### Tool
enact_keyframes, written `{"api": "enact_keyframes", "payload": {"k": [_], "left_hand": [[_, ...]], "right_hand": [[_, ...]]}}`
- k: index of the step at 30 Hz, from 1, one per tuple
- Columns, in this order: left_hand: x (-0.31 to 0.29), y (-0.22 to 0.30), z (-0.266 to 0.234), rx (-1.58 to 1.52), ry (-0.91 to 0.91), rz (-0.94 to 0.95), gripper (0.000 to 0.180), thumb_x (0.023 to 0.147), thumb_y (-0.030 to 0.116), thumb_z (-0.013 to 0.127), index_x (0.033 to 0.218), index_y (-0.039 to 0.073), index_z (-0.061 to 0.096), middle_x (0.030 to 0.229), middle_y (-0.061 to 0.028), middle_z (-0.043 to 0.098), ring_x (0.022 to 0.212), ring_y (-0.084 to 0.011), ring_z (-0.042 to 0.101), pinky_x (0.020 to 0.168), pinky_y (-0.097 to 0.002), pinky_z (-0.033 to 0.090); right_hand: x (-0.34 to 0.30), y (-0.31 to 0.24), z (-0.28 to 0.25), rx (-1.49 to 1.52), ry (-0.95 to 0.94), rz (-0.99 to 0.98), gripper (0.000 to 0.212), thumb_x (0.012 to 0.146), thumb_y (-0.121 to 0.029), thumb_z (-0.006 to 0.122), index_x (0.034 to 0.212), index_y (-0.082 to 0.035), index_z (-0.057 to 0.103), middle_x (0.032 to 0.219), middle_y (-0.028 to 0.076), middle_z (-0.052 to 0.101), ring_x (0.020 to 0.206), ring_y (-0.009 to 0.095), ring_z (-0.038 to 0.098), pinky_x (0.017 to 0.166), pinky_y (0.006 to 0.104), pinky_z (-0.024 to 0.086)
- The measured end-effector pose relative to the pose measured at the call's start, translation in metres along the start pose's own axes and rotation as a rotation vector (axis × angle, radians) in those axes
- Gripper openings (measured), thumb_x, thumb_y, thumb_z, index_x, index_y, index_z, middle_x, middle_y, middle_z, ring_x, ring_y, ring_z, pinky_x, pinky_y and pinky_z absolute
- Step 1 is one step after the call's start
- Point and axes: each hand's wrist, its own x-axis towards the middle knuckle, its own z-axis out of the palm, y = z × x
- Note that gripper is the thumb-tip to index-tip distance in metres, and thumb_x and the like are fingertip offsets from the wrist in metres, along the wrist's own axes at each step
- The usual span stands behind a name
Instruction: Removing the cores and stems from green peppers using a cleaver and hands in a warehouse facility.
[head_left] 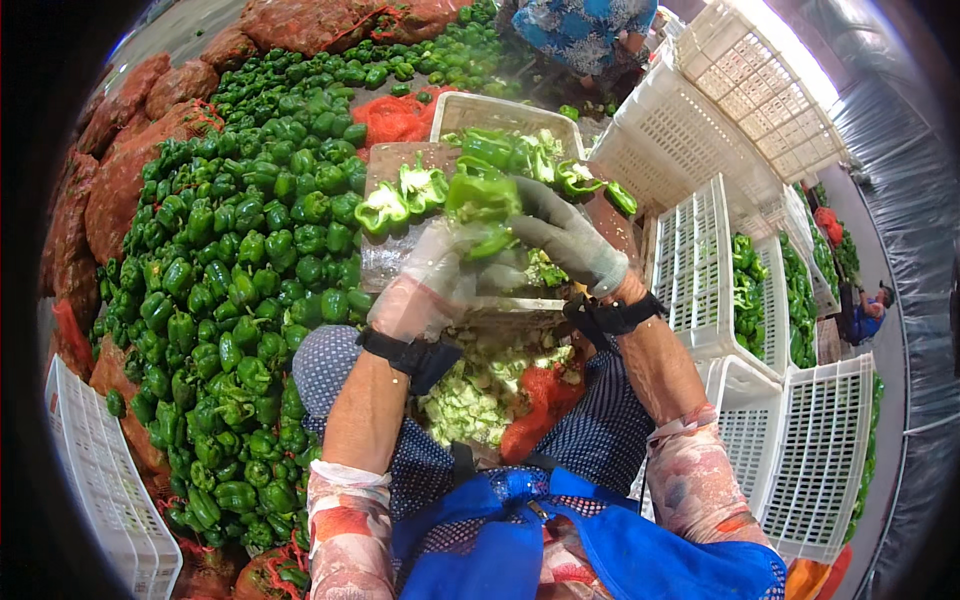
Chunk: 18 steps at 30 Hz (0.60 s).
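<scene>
Blue cloth [480,560] worn at the person's chest lies nearest the camera, on the near side of the worktop [382,262]. Above the middle of the worktop, the gloved left hand [430,275] and gloved right hand [578,230] meet at an opened green pepper [483,200]. Blur hides the contact, so I cannot tell which fingers grasp it and which merely steady it, nor whether a blade is there. Opening and clearing out the peppers looks well under way, with much left to do.

Both forearms rise from the worktop's near side and converge over it, black straps [420,362] at the wrists. Left fingers come up toward the pepper's underside; right fingers arch in from the other side, knuckles upward.

Split peppers [420,187] with pale insides showing lie on the worktop's left part, so their cores seem not yet removed. Below its near edge, pale scraps [455,408] form a thick bed beside red mesh [550,400], suggesting many peppers are done. Left of the worktop spreads a large heap of whole peppers [240,330], apparently uncut. To its right, white crates [695,270] hold green peppers [750,290]. Beyond its far edge stand a cream crate [510,106] and another person [585,30] in patterned blue.
</scene>
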Motion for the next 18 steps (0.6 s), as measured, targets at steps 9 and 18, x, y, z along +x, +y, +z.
{"api": "enact_keyframes", "payload": {"k": [9,18], "left_hand": [[0.0,0.036,-0.024,0.295,0.296,0.255,0.061,0.093,0.017,0.056,0.144,0.003,0.028,0.137,-0.0216,0.043,0.099,-0.0264,0.061,0.08,-0.0365,0.054],[-0.003,0.042,-0.022,0.277,0.311,0.32,0.054,0.091,0.012,0.058,0.138,-0.001,0.034,0.119,-0.0139,0.053,0.088,-0.0236,0.065,0.061,-0.0345,0.059]], "right_hand": [[0.03,0.046,-0.026,-0.969,0.192,0.034,0.042,0.086,-0.011,0.056,0.127,-0.004,0.048,0.101,0.02,0.061,0.089,0.03,0.064,0.075,0.0379,0.054],[0.039,0.086,-0.05,-0.275,0.388,0.2,0.044,0.083,-0.011,0.057,0.126,-0.002,0.052,0.104,0.016,0.063,0.083,0.023,0.065,0.074,0.0359,0.052]]}}
